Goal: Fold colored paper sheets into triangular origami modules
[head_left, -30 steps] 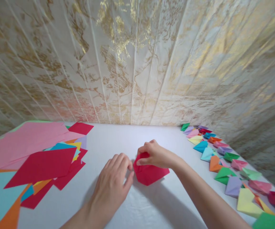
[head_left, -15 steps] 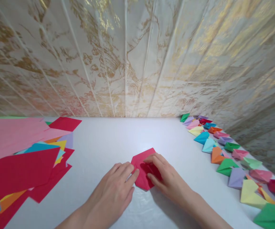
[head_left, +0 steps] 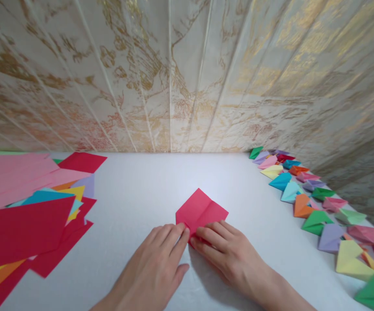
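Note:
A pinkish-red sheet of origami paper [head_left: 198, 207] lies partly folded on the table in the middle, with a crease running across it toward its right side. My left hand [head_left: 161, 255] rests by its lower left edge, fingers stretched out and the fingertips pressing the paper. At the lower right part of the sheet, my right hand [head_left: 227, 252] has its fingers bent and pressed onto the paper, the thumb close to them. The sheet's lower part is hidden beneath both hands.
On the left, flat coloured paper sheets [head_left: 27, 229] lie in overlapping piles. Folded paper pieces [head_left: 329, 235] in several colours line the right side of the white table [head_left: 135, 190]. A gold-patterned curtain [head_left: 170, 99] hangs behind the far edge.
The red sheet's upper right part now lies spread out wider. My right hand has moved down toward the sheet's lower edge; my left hand has shifted slightly.

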Action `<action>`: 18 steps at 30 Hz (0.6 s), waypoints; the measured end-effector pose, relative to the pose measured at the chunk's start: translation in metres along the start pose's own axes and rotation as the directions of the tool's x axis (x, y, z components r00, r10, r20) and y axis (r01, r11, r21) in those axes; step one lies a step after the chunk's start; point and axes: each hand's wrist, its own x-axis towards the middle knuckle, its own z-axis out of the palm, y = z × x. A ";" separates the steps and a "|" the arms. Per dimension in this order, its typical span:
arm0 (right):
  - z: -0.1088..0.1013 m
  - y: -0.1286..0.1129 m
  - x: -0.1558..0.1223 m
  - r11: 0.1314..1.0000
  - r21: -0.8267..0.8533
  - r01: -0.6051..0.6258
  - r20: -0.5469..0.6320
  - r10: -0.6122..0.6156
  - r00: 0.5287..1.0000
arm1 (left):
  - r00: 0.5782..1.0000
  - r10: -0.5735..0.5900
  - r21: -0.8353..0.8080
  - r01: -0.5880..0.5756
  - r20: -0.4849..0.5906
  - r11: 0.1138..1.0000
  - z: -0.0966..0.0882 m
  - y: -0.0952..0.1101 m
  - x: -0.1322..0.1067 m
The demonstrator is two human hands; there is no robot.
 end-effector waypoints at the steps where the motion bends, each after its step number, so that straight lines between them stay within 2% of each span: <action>1: 0.000 0.002 -0.001 1.000 0.003 0.013 0.001 -0.013 1.000 | 1.000 0.014 0.026 -0.014 -0.023 1.000 0.000 0.001 -0.002; 5: -0.005 0.011 -0.002 0.998 0.052 0.024 0.017 -0.025 1.000 | 0.993 0.075 0.120 -0.064 -0.090 0.991 0.001 0.000 -0.004; 8: -0.009 0.018 -0.002 0.996 0.080 0.029 0.025 -0.031 0.999 | 0.993 0.098 0.075 -0.093 -0.063 0.993 -0.001 -0.005 -0.002; 12: -0.012 0.024 -0.001 0.993 0.042 0.111 0.020 -0.112 0.993 | 0.997 0.071 -0.016 -0.072 -0.027 0.997 -0.004 -0.010 0.001; 15: -0.011 0.025 -0.003 0.983 -0.017 0.183 0.025 -0.182 0.983 | 0.997 0.077 -0.003 -0.077 -0.014 0.997 -0.004 -0.010 -0.001; 18: -0.010 0.025 -0.006 0.978 -0.043 0.204 0.039 -0.202 0.979 | 0.996 0.081 0.031 -0.080 -0.029 0.996 -0.004 -0.007 -0.003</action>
